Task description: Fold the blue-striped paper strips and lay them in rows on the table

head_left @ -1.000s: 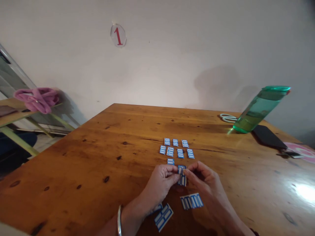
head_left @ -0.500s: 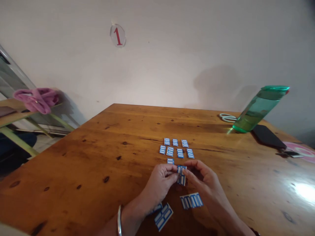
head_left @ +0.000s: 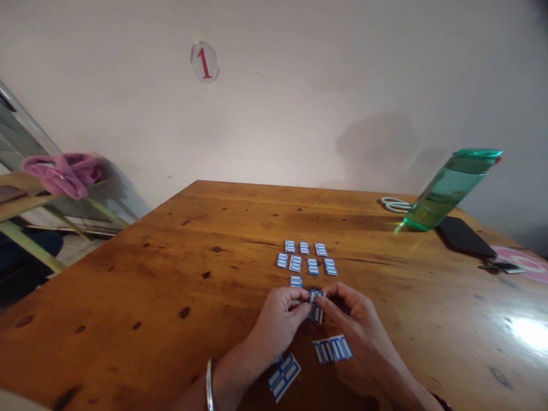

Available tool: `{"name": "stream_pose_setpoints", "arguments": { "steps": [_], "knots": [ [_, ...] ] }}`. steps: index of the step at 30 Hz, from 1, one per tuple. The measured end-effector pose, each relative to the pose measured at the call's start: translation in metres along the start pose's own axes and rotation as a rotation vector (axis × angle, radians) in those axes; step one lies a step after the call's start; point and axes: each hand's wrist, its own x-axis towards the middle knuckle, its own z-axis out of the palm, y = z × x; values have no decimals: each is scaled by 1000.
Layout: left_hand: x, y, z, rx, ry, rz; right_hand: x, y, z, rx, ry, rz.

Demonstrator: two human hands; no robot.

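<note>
Between my two hands is a small label sheet, white with blue-bordered boxes. My left hand pinches its left edge between thumb and fingers. On the other side, my right hand grips the upper right corner, with the thumb over the front. Just beyond my left fingers lies another label piece, partly hidden. A wider label sheet rests below my right hand. Near my left wrist is a tilted label sheet, with a further piece mostly covered by my forearm.
Several small label pieces lie in two rows past my hands. To the right a green bottle stands beside a black phone-like slab, a white cable and a pink round mat. A pink cloth sits on another table at left.
My right thumb and fingers have closed in slightly at the upper corner of the held label sheet. My left hand stays nearly still, and the pieces on the table have not moved.
</note>
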Motion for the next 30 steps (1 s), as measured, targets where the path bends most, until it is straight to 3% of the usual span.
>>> {"name": "stream_pose_setpoints", "arguments": {
  "steps": [9, 19, 22, 25, 30],
  "knots": [
    [2, 2, 0, -12, 22, -4, 0, 1, -1, -22, -1, -31],
    [5, 12, -9, -55, 216, 18, -7, 3, 4, -141, 25, -140],
    [5, 21, -17, -124, 313, 39, -10, 6, 4, -330, 29, -232],
    [4, 27, -22, -177, 355, 62, -13, 4, 5, -537, -66, -354],
    [3, 28, -22, -172, 352, 63, -20, 0, 11, -675, -395, -453]
  ]
}}
